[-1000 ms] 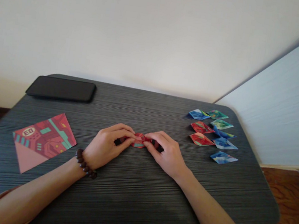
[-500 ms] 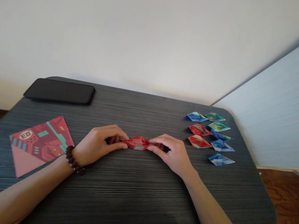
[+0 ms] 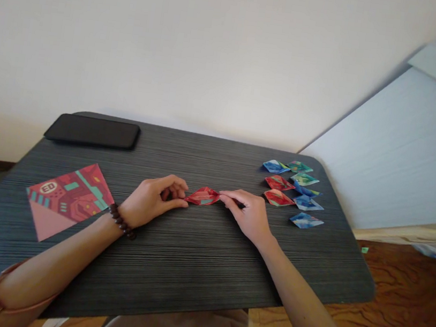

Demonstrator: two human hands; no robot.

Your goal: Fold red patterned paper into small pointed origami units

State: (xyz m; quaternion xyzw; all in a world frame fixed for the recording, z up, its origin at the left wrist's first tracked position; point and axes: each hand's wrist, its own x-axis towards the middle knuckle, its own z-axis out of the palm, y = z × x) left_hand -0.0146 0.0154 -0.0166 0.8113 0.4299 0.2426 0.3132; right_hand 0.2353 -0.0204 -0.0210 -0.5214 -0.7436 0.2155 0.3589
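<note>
A small folded red paper boat [image 3: 203, 196], pointed at both ends and spread in the middle, rests at the centre of the table. My right hand [image 3: 249, 211] pinches its right tip between thumb and forefinger. At the other tip, my left hand [image 3: 156, 198] has its thumb and curled fingers apart, the thumb lying right beside the point; whether it touches the paper is hard to tell. Dark beads circle my left wrist. Left of that hand lies a flat sheet of patterned red paper [image 3: 70, 199] with a plain pink corner.
Several folded paper boats lie grouped at the right, among them a red one [image 3: 278, 198], a green one [image 3: 304, 179] and a blue one [image 3: 306, 221]. A black phone-like slab [image 3: 93, 131] sits at the table's back left. Behind the table [image 3: 187, 267] rises a pale wall [image 3: 217, 50].
My left thumb and fingers have parted from their pinch on the left tip. My right hand keeps hold of the right tip. The camera view has shifted slightly.
</note>
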